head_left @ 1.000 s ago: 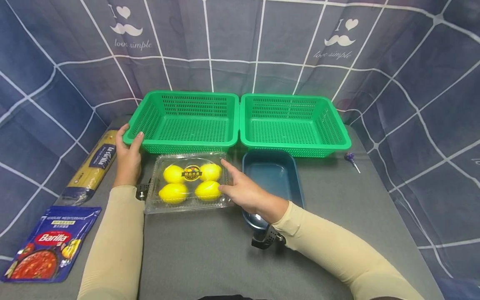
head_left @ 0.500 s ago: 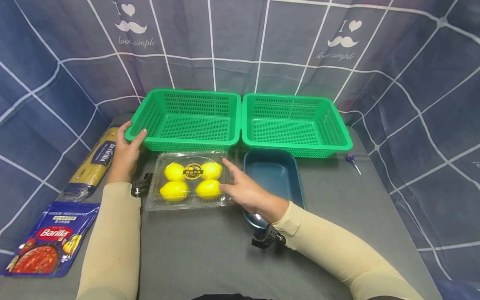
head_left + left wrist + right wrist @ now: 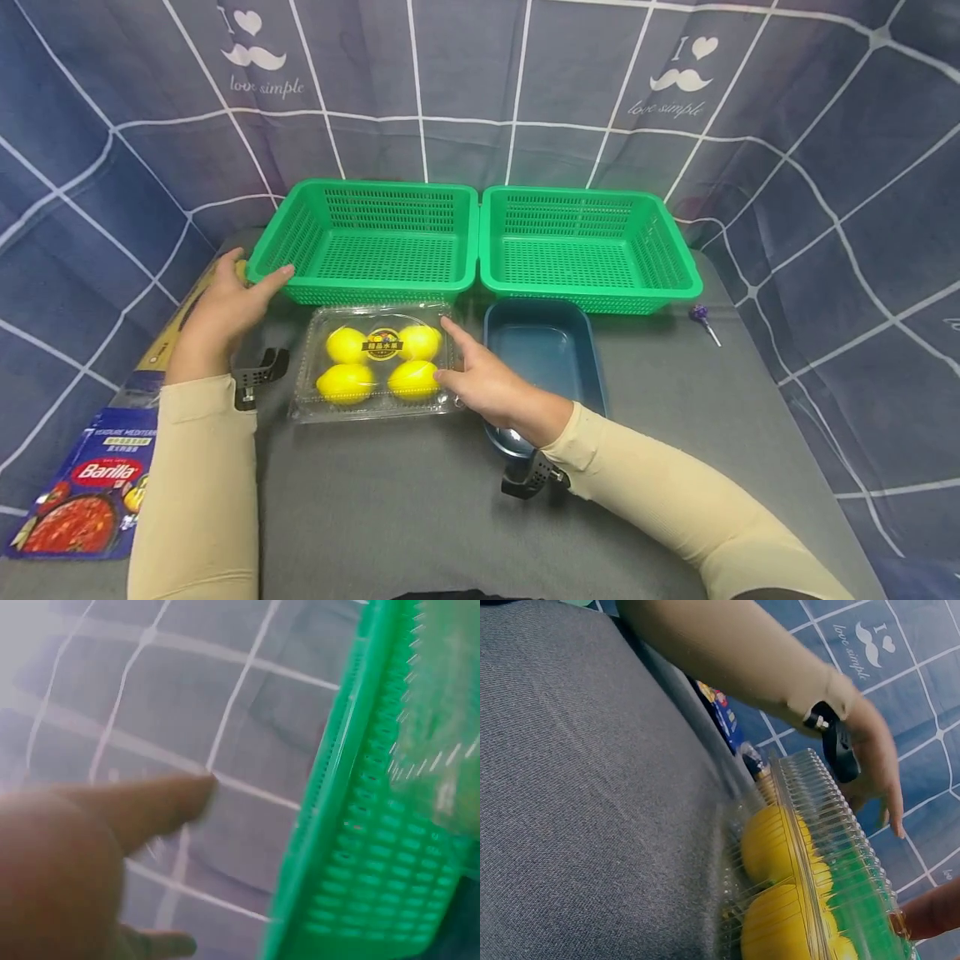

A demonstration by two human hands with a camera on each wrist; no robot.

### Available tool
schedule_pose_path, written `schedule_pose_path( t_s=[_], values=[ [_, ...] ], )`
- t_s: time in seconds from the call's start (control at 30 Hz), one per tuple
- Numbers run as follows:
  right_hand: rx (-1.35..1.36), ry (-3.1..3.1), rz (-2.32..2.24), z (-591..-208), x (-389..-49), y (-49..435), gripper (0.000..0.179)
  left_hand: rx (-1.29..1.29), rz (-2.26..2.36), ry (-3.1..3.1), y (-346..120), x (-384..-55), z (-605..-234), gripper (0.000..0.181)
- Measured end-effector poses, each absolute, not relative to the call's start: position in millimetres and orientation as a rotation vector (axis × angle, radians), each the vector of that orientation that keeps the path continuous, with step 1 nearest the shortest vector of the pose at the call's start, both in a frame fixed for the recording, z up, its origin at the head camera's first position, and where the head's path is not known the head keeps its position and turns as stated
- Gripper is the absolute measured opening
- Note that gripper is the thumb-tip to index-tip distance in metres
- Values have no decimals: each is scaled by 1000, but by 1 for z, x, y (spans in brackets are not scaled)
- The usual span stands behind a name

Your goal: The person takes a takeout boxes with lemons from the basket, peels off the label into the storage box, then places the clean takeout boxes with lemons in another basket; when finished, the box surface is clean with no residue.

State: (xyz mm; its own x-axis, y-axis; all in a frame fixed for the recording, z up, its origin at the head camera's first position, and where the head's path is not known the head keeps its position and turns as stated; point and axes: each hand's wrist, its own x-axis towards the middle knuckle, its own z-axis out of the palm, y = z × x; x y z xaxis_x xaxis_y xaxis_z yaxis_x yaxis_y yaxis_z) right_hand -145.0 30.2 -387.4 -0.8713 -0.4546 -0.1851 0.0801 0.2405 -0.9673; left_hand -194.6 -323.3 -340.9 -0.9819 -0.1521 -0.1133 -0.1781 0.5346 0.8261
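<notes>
My left hand (image 3: 221,312) hovers over the spaghetti pack (image 3: 160,350) at the left, fingers spread and thumb out beside the left green basket's (image 3: 266,268) front corner. Nothing is held in it, and it hides part of the pack. A clear plastic clamshell box (image 3: 315,406) of several lemons (image 3: 347,383) lies on the table in front of that basket. My right hand (image 3: 495,387) rests at the box's right end, forefinger straight at the far corner and thumb on the lid. In the right wrist view a fingertip shows at the lid's edge.
A second green basket (image 3: 592,289) stands to the right, side by side with the first. Under my right forearm is a dark blue tub (image 3: 592,358). A wrapped lollipop (image 3: 701,318) lies far right. The blue Barilla pouch (image 3: 105,475) lies front left, partly behind my left sleeve.
My left hand has come off the left basket's corner and moved left over the spaghetti pack. The right hand and the lemon box have stayed where they were.
</notes>
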Motion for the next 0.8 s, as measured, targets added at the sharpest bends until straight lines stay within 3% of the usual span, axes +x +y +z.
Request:
schedule_pose_path(
  t_s=[0.13,0.43,0.8],
  values=[
    [-348,2115,-1651,-388,-145,30,87,-242,1154,2989,-303,-173,-325,109],
    [-362,2106,-1655,-388,-145,30,87,-80,990,3030,-278,-121,-328,103],
    [-340,2082,-1672,-389,-146,30,86,-96,1084,2755,-285,-113,-365,106]
  ],
)
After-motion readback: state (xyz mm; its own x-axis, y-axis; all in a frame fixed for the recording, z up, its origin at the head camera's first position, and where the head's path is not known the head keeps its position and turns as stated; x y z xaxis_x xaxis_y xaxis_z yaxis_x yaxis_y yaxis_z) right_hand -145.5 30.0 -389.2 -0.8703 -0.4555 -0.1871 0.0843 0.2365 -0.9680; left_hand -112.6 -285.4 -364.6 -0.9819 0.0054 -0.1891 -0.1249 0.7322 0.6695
